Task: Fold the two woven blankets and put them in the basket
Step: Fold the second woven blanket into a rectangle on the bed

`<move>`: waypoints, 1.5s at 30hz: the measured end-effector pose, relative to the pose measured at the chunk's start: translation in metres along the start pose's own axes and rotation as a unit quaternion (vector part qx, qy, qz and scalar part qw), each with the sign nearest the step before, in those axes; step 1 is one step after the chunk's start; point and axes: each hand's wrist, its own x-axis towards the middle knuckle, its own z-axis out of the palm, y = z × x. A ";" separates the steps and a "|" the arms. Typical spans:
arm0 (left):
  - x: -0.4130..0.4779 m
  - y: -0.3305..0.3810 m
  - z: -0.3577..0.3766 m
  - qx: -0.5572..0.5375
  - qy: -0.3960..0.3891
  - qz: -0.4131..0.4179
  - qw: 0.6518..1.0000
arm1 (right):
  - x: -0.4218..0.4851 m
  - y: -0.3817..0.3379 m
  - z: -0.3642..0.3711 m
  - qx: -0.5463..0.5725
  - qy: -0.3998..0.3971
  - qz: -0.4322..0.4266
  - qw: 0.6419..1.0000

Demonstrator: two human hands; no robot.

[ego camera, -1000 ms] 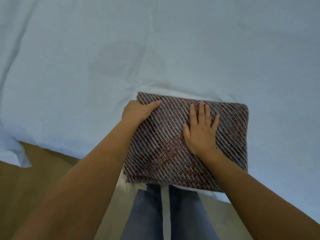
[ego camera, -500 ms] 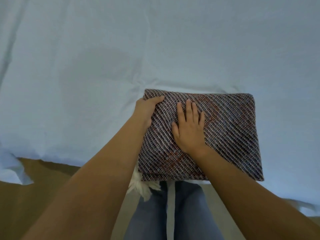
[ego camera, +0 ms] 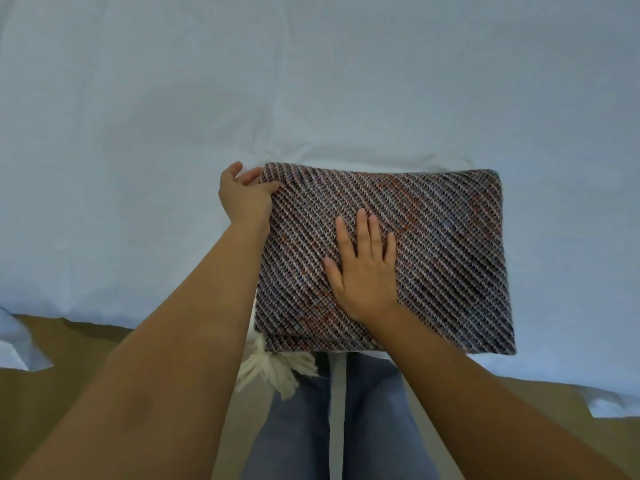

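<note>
At the near edge of the bed (ego camera: 311, 81), under both hands, lies the woven blanket (ego camera: 443, 237), folded into a thick rectangle. The left grip (ego camera: 244, 199) holds its far left corner: the thumb lies over the top layer and the fingers reach past the edge, seemingly tucked beneath, though their tips are partly hidden. The right grip (ego camera: 363, 271) is spread flat with straight fingers, pressing down on the cloth just right of the left forearm and holding nothing.

A second ago the right grip pressed nearer the middle of the bundle; it has since slid towards the left grip and settled there. The blanket has also been squared up, so its long edges now run more nearly along the bed's edge. Below the left forearm, a white tassel (ego camera: 273, 370) that barely showed before now hangs free off the bed, in front of the person's jeans (ego camera: 294, 438).

My reading is that folding of this blanket is finished and the hands are flattening and gathering it for a lift. The left grip looks ready to carry; the right would need to curl under the near or right edge. That loose tassel suggests the lower layers could slip or unfold when raised. Neither the basket nor the second blanket is in view, so at most half of the task seems done.
</note>
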 end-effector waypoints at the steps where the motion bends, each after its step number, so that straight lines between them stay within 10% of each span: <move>1: -0.001 -0.002 0.001 0.090 0.004 0.043 0.995 | -0.001 -0.002 0.002 -0.002 -0.007 -0.003 1.000; 6: -0.035 -0.014 0.024 0.505 -0.056 0.393 0.767 | 0.009 0.003 -0.005 0.036 0.028 -0.005 0.999; 9: -0.054 -0.041 0.035 0.586 -0.149 0.417 0.678 | 0.028 0.019 -0.016 0.019 0.049 -0.003 0.999; 14: -0.040 -0.078 0.032 0.623 -0.128 0.393 0.664 | 0.048 0.057 -0.012 -0.081 0.029 -0.094 0.992; 27: -0.023 -0.061 0.021 0.715 -0.086 0.304 0.623 | 0.015 0.144 -0.033 -0.070 0.031 0.072 0.994; 32: -0.117 -0.085 0.033 0.593 -0.071 0.388 0.702 | -0.014 0.061 -0.032 0.075 0.056 -0.035 0.995; 35: -0.139 -0.125 0.010 0.597 -0.047 0.274 0.753 | -0.045 0.049 -0.004 0.101 -0.005 -0.051 0.994; 45: -0.092 -0.169 -0.031 0.615 -0.076 0.312 0.720 | -0.054 0.135 0.023 -0.090 0.068 -0.082 0.990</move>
